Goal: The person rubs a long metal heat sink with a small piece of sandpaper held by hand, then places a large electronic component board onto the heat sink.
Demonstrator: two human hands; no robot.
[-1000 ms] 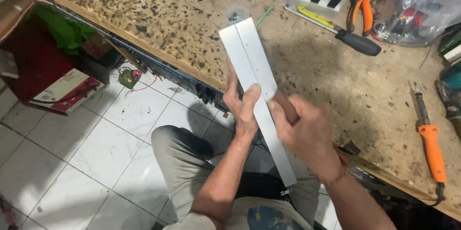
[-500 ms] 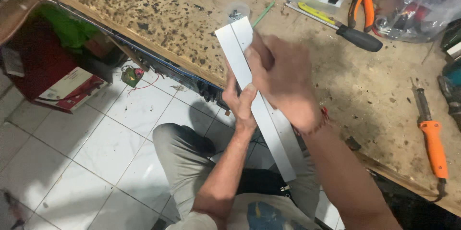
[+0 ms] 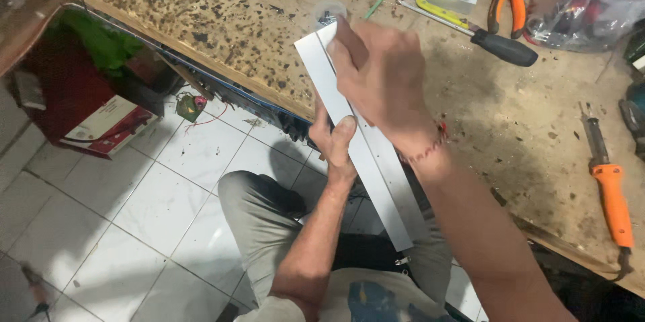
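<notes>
Our long white metal strip (image 3: 363, 154) runs from the far left, where its end rests on the speckled counter (image 3: 510, 127), toward the near right, over our lap. Our left hand (image 3: 334, 144) grips its left edge midway; our right hand (image 3: 376, 76), fingers curled, presses on its far end, having slid there from the middle.

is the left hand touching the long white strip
Touching. The head view shows the left hand gripping the white strip at its edge, thumb pressed flat on its face.

Left hand (image 3: 334, 142) gripping white strip (image 3: 376, 181) (workbench (image 3: 524, 127) edge)
</notes>
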